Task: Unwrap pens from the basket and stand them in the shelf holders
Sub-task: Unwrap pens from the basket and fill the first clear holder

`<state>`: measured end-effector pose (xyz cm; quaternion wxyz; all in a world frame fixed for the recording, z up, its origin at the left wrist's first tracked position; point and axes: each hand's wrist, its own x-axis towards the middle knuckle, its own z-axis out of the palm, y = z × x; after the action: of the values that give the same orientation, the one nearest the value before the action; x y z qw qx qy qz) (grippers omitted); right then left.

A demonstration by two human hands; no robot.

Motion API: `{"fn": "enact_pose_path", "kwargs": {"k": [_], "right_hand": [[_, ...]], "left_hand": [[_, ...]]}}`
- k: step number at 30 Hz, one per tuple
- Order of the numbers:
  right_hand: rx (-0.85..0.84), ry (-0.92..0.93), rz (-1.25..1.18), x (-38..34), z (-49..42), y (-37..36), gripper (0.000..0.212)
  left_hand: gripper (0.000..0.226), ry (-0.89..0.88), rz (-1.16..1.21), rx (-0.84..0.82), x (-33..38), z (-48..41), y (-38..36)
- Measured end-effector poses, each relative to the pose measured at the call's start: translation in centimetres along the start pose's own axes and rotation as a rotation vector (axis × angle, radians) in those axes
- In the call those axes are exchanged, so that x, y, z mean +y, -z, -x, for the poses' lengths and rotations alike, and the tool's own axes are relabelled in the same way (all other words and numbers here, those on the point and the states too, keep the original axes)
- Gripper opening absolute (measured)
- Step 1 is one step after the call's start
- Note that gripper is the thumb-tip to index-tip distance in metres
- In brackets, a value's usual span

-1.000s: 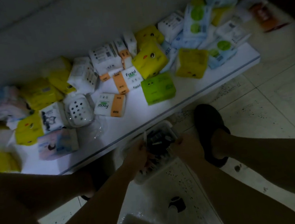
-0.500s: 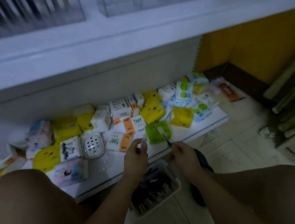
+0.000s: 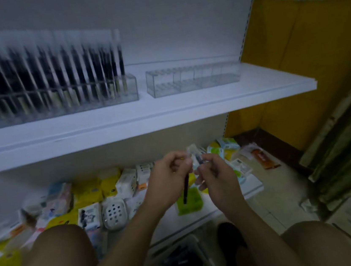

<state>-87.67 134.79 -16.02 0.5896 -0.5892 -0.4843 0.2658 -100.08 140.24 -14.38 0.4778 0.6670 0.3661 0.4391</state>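
At the centre of the frame, below the white shelf (image 3: 231,95), the two hands meet over one dark pen (image 3: 185,189); the left hand (image 3: 167,180) has its fingers (image 3: 182,165) curled round the upper part of the pen, whose lower end hangs down and slightly left in front of a green pack (image 3: 191,204); the right hand (image 3: 217,176) pinches a clear wrapper (image 3: 193,152) between thumb and curled fingers at the pen's top end, though blur hides how much of the pen the wrapper covers; at the bottom centre, between the person's bare knees, the white basket (image 3: 207,259) sits on the floor with a heap of dark pens inside; at the upper left a clear holder (image 3: 129,87) on the shelf is packed with upright dark pens, heavily blurred; just to its right, apart from it, a second clear holder (image 3: 192,78) stands with its compartments bare; tissue packs (image 3: 88,187) and a white perforated dish (image 3: 113,211) lie scattered on the lower shelf; a dark shoe (image 3: 229,236) rests on the floor right of the basket.
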Motion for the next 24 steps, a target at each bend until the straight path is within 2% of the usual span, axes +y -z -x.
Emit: {"fn": "enact_pose_path", "kwargs": {"k": [4, 7, 10, 15, 19, 24], "right_hand": [[0.006, 0.098, -0.022, -4.4, -0.7, 0.5, 0.019], [0.012, 0.168, -0.031, -7.6, -1.6, 0.4, 0.03], [0.038, 0.205, -0.07, -10.4, -3.2, -0.4, 0.029], [0.065, 0.272, -0.121, -14.7, -6.4, -1.9, 0.015], [0.032, 0.32, -0.013, -16.7, -9.5, -2.6, 0.016], [0.001, 0.37, -0.008, -18.8, -13.1, -3.8, 0.02]], "left_hand": [[0.012, -0.114, -0.112, 0.052, 4.7, -0.7, 2.0], [0.018, -0.214, -0.15, 0.07, 8.0, -1.2, 3.5], [0.033, -0.313, -0.156, 0.088, 11.3, -2.1, 4.7], [0.03, -0.392, -0.192, 0.112, 15.2, -4.5, 7.1], [0.033, -0.442, -0.297, 0.177, 17.4, -6.7, 9.2], [0.031, -0.485, -0.395, 0.257, 19.1, -10.0, 11.4]]}}
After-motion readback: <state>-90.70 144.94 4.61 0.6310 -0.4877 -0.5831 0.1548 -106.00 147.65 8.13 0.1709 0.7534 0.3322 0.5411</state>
